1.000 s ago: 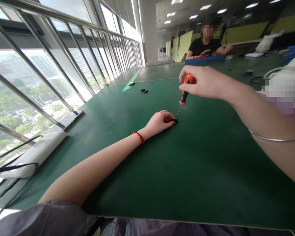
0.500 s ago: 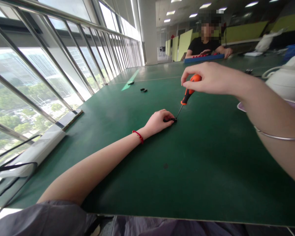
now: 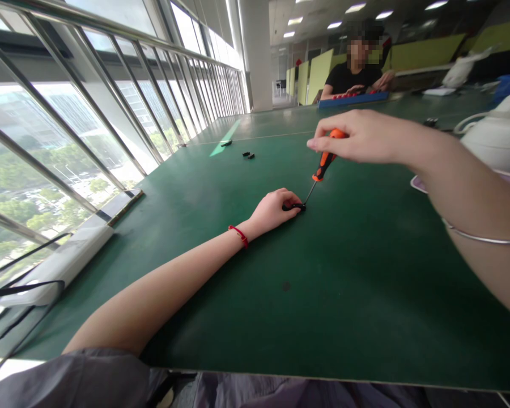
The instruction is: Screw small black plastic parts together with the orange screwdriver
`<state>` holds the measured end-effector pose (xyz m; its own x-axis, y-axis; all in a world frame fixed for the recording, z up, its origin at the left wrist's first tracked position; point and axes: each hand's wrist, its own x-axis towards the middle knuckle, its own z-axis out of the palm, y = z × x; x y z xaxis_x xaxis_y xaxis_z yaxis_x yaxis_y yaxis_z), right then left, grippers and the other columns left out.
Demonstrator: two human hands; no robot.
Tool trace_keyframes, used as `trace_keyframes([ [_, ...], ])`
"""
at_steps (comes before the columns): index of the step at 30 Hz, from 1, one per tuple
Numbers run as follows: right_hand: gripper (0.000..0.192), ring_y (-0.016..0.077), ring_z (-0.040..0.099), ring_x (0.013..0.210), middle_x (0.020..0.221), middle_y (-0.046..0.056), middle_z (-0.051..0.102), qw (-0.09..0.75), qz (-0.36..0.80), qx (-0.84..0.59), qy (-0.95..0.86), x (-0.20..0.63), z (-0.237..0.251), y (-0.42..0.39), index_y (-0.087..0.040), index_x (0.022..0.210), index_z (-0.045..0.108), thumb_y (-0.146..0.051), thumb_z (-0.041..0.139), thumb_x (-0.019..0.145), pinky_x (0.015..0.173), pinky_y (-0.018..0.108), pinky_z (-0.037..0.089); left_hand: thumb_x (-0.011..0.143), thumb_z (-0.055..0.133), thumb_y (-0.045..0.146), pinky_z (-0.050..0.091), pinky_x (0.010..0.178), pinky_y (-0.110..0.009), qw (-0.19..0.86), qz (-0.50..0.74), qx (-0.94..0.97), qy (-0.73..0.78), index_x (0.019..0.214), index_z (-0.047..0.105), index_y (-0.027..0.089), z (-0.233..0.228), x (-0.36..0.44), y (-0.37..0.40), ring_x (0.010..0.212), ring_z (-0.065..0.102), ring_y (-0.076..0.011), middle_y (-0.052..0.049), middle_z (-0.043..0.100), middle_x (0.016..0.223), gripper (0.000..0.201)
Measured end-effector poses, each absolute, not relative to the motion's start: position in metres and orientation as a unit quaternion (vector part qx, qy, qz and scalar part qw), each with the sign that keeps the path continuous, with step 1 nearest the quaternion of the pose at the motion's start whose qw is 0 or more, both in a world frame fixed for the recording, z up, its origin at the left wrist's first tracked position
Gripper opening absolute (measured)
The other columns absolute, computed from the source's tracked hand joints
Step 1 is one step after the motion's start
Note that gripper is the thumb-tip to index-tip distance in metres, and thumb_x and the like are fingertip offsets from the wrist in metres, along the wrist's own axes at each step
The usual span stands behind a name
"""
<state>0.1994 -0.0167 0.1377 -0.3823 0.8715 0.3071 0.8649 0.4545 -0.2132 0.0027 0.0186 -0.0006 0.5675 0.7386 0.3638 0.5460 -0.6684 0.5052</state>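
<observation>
My left hand (image 3: 277,207) rests on the green tabletop (image 3: 323,294) with its fingers closed around a small black part (image 3: 298,207), mostly hidden by the fingers. My right hand (image 3: 357,135) grips an orange and black screwdriver (image 3: 324,165) by the handle. The tool slants down to the left, and its thin metal shaft meets the right end of the black part. Whether a screw sits under the tip is too small to tell.
Farther back lie two small black pieces (image 3: 249,155) and a longer black piece (image 3: 226,144). At the right stands a white rounded container (image 3: 497,136). A person (image 3: 352,79) sits across the table behind a blue tray (image 3: 352,100). A metal railing (image 3: 131,56) runs along the left.
My right hand's fingers have shifted slightly on the screwdriver handle, with the fingertips reaching farther left. My left hand and the black part stay put. The person opposite has raised a hand above the tray.
</observation>
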Motion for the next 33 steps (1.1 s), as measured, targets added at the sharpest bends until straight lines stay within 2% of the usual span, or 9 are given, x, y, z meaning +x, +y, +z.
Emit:
trace_keyframes([
  [2, 0.038, 0.0148, 0.046, 0.061, 0.073, 0.005, 0.056, 0.19, 0.013, -0.524, -0.83, 0.1994, 0.1379, -0.0168, -0.02, 0.08, 0.059, -0.053, 0.043, 0.086, 0.058, 0.032, 0.029, 0.078, 0.059, 0.023, 0.049, 0.073, -0.025, 0.172, 0.282, 0.868, 0.37, 0.09, 0.069, 0.017, -0.0005, 0.003, 0.0185, 0.077, 0.06, -0.0127, -0.003, 0.063, 0.088, 0.017],
  [6, 0.026, 0.0153, 0.048, 0.065, 0.08, 0.004, 0.059, 0.203, 0.017, -0.519, -0.83, 0.1997, 0.1392, -0.0175, -0.023, 0.093, 0.058, -0.045, 0.058, 0.078, 0.059, 0.03, 0.032, 0.078, 0.059, 0.023, 0.049, 0.072, -0.025, 0.171, 0.28, 0.869, 0.371, 0.09, 0.069, 0.016, -0.0003, 0.0032, 0.0185, 0.077, 0.059, -0.0128, -0.003, 0.062, 0.088, 0.017],
  [10, 0.035, 0.0146, 0.045, 0.062, 0.069, 0.004, 0.054, 0.179, 0.019, -0.523, -0.833, 0.1996, 0.1391, -0.0184, -0.02, 0.081, 0.061, -0.051, 0.044, 0.086, 0.058, 0.031, 0.03, 0.078, 0.059, 0.024, 0.049, 0.073, -0.025, 0.169, 0.282, 0.87, 0.369, 0.09, 0.069, 0.017, -0.0007, 0.0026, 0.0185, 0.077, 0.06, -0.0128, -0.003, 0.063, 0.088, 0.017],
  [15, 0.026, 0.0162, 0.049, 0.067, 0.083, 0.005, 0.059, 0.22, 0.008, -0.508, -0.833, 0.1989, 0.1364, -0.0173, -0.023, 0.095, 0.057, -0.042, 0.06, 0.077, 0.061, 0.03, 0.033, 0.078, 0.06, 0.023, 0.05, 0.071, -0.024, 0.17, 0.283, 0.869, 0.369, 0.09, 0.07, 0.016, -0.0013, 0.0027, 0.0186, 0.076, 0.059, -0.0125, -0.003, 0.063, 0.087, 0.017],
  [19, 0.034, 0.015, 0.044, 0.061, 0.07, 0.005, 0.055, 0.204, 0.006, -0.519, -0.83, 0.1989, 0.1358, -0.0167, -0.02, 0.082, 0.06, -0.05, 0.044, 0.086, 0.06, 0.032, 0.03, 0.078, 0.06, 0.022, 0.049, 0.071, -0.024, 0.171, 0.288, 0.866, 0.372, 0.088, 0.07, 0.016, -0.0011, 0.0036, 0.0183, 0.075, 0.059, -0.0122, -0.003, 0.062, 0.085, 0.016],
  [23, 0.023, 0.0154, 0.046, 0.064, 0.079, 0.003, 0.058, 0.219, 0.002, -0.519, -0.826, 0.2001, 0.1372, -0.0161, -0.024, 0.095, 0.059, -0.039, 0.059, 0.077, 0.06, 0.03, 0.032, 0.078, 0.061, 0.022, 0.05, 0.07, -0.024, 0.173, 0.289, 0.864, 0.373, 0.088, 0.071, 0.017, -0.0007, 0.0042, 0.0177, 0.074, 0.058, -0.0121, -0.003, 0.062, 0.084, 0.015],
  [28, 0.031, 0.0124, 0.04, 0.056, 0.066, 0.002, 0.052, 0.184, 0.011, -0.546, -0.817, 0.2011, 0.1386, -0.0159, -0.022, 0.077, 0.06, -0.048, 0.047, 0.083, 0.056, 0.029, 0.027, 0.077, 0.062, 0.022, 0.05, 0.071, -0.024, 0.168, 0.291, 0.859, 0.387, 0.087, 0.072, 0.017, 0.0001, 0.0045, 0.0164, 0.074, 0.059, -0.0123, -0.003, 0.061, 0.085, 0.015],
  [30, 0.019, 0.0122, 0.042, 0.059, 0.072, 0.002, 0.054, 0.199, 0.005, -0.534, -0.822, 0.2011, 0.1382, -0.0162, -0.021, 0.085, 0.059, -0.038, 0.053, 0.08, 0.057, 0.028, 0.028, 0.076, 0.063, 0.023, 0.05, 0.071, -0.024, 0.165, 0.293, 0.856, 0.392, 0.087, 0.072, 0.017, 0.0005, 0.0044, 0.016, 0.074, 0.059, -0.0123, -0.003, 0.061, 0.086, 0.015],
  [33, 0.025, 0.0136, 0.045, 0.066, 0.083, 0.004, 0.058, 0.208, -0.006, -0.514, -0.832, 0.2013, 0.1374, -0.0175, -0.021, 0.095, 0.055, -0.037, 0.058, 0.076, 0.06, 0.028, 0.031, 0.076, 0.064, 0.024, 0.05, 0.071, -0.024, 0.16, 0.29, 0.857, 0.394, 0.087, 0.072, 0.017, 0.001, 0.0043, 0.0159, 0.074, 0.058, -0.0124, -0.003, 0.061, 0.085, 0.016],
])
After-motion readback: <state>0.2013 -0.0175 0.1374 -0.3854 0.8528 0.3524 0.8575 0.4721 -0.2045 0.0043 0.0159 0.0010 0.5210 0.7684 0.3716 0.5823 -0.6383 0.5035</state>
